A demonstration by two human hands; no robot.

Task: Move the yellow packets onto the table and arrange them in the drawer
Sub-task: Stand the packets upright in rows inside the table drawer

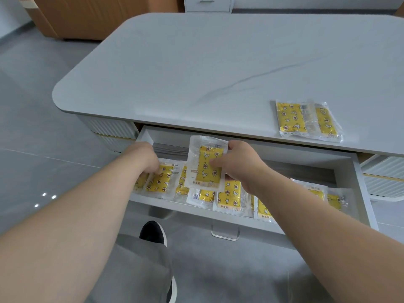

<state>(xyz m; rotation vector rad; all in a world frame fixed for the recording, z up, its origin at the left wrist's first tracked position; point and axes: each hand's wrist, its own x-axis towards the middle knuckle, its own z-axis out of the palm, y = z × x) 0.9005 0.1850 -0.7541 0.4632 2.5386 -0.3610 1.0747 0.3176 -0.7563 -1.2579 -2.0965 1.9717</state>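
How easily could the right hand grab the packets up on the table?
Probably yes. The table packets lie near the front edge, on the side of the right hand, nothing in between. But its fingers hold another packet over the drawer, so it would likely need to drop that first.

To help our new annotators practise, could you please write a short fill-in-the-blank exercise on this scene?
1. The right hand holds one yellow packet raised over the open ____.
2. The left hand reaches the stored packets at its ____ end.
3. On the table lie ____ loose packets.
Missing: drawer; left; two.
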